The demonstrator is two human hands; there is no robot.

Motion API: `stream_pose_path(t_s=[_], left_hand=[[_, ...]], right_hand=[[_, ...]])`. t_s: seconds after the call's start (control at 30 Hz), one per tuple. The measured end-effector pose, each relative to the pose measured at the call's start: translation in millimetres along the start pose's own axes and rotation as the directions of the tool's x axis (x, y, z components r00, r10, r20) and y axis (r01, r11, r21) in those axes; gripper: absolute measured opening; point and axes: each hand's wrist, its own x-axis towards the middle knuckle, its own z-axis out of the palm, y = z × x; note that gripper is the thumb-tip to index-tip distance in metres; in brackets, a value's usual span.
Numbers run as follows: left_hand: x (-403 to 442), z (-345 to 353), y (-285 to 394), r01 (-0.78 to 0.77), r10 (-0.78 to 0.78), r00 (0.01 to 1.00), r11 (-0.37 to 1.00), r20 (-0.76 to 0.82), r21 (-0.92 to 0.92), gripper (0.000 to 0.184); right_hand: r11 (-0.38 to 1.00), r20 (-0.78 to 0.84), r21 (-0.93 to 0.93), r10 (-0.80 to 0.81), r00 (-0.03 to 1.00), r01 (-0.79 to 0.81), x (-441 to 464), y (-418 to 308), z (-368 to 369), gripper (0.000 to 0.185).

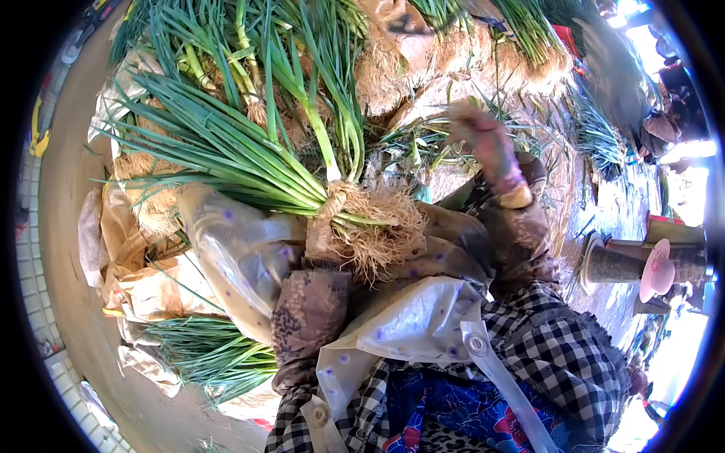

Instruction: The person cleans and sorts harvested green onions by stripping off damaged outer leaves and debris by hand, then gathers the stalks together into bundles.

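My left hand [326,219] is closed around a bunch of green onions [257,170] just above the roots. The bunch lies across my lap, with its long green leaves pointing left and its tangled pale roots [377,230] to the right. Raised to the right of the bunch, and apart from it, is my right hand [483,140]; motion blurs its fingers, so I cannot see whether they hold anything. Loose trimmings and leaves [423,143] lie on the ground beyond the roots. A translucent spotted plastic apron [242,238] covers my lap.
A heap of green onions [226,45] rises at the upper left, and rooted bundles [513,64] lie along the top. Another bundle [219,355] is at the lower left near brown sacking [162,287]. A pink-topped stool [657,268] stands at right. Other people are at the right edge.
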Motion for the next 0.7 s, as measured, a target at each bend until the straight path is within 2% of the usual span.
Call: stream_pose_path(t_s=[0.03, 0.07, 0.1, 0.13, 0.17, 0.2, 0.23, 0.27, 0.33, 0.37, 0.4, 0.47, 0.5, 0.53, 0.57, 0.6, 0.63, 0.7], left_hand=[[0, 1, 0, -0.056, 0.055, 0.998, 0.997, 0.022, 0.054, 0.036], [-1, 3, -3, -0.115, 0.110, 0.993, 0.988, 0.044, 0.105, 0.040], [-2, 5, -5, -0.175, 0.166, 0.984, 0.973, 0.066, 0.152, 0.044], [-6, 15, -5, -0.238, 0.237, 0.971, 0.965, 0.022, 0.109, 0.040], [-10, 27, -6, -0.301, 0.303, 0.953, 0.951, -0.024, 0.066, 0.036], [-12, 33, -7, -0.366, 0.367, 0.927, 0.930, -0.072, 0.024, 0.032], [27, -33, -10, 0.006, -0.008, 1.000, 0.958, 0.004, 0.286, 0.031], [23, -24, -14, -0.170, 0.182, 0.983, 0.927, -0.004, 0.334, 0.030], [8, 8, -20, -0.484, 0.534, 0.846, 0.764, 0.003, 0.427, 0.029], [7, 6, -12, -0.349, 0.354, 0.934, 0.887, 0.040, 0.303, 0.030], [5, 3, -4, -0.172, 0.160, 0.984, 0.965, 0.076, 0.198, 0.032], [-7, 17, -7, -0.258, 0.261, 0.965, 0.962, -0.028, 0.088, 0.031], [-11, 21, -8, -0.300, 0.302, 0.950, 0.953, -0.083, 0.038, 0.030], [-6, 16, -6, -0.211, 0.207, 0.973, 0.977, -0.105, -0.036, 0.028], [-1, 20, -13, -0.340, 0.326, 0.938, 0.931, -0.118, -0.132, 0.029], [5, 25, -21, -0.459, 0.437, 0.888, 0.860, -0.142, -0.223, 0.030], [1, 29, -18, -0.462, 0.442, 0.887, 0.850, -0.134, -0.253, 0.034], [-8, 40, -8, -0.470, 0.455, 0.881, 0.822, -0.126, -0.320, 0.041]], right_hand=[[0.965, 0.114, 0.031, 0.254, 0.960, -0.259, -6, -29, 31, 0.033], [0.953, 0.198, 0.064, 0.278, 0.940, -0.295, -8, -34, 53, 0.035], [0.958, 0.297, 0.117, 0.216, 0.930, -0.260, -6, -25, 71, 0.035], [0.946, 0.344, 0.162, 0.211, 0.915, -0.279, -2, -23, 91, 0.040], [0.918, 0.381, 0.156, 0.286, 0.879, -0.366, 0, -27, 103, 0.044], [0.918, 0.466, 0.149, 0.262, 0.845, -0.367, 7, -17, 116, 0.046], [0.899, 0.460, 0.244, 0.223, 0.859, -0.364, 8, -13, 130, 0.043], [0.871, 0.451, 0.337, 0.184, 0.874, -0.357, 8, -10, 139, 0.040], [0.866, 0.508, 0.395, 0.073, 0.858, -0.308, 4, -5, 143, 0.034], [0.859, 0.533, 0.424, 0.018, 0.846, -0.286, 3, -2, 144, 0.031], [0.879, 0.520, 0.385, 0.045, 0.853, -0.281, 4, 2, 143, 0.029], [0.910, 0.489, 0.311, 0.093, 0.867, -0.273, 5, 2, 142, 0.026], [0.904, 0.454, 0.224, 0.234, 0.860, -0.364, 8, -7, 133, 0.025], [0.930, 0.366, 0.172, 0.246, 0.898, -0.325, 9, -10, 130, 0.030], [0.999, 0.205, 0.043, 0.019, 0.979, -0.029, 8, -15, 127, 0.027], [0.960, 0.077, -0.131, -0.241, 0.968, 0.249, 8, -21, 123, 0.024], [0.870, 0.075, -0.473, -0.120, 0.990, 0.141, 2, -51, 120, 0.023], [0.724, 0.164, -0.675, -0.038, 0.986, 0.141, -12, -45, 121, 0.023]])
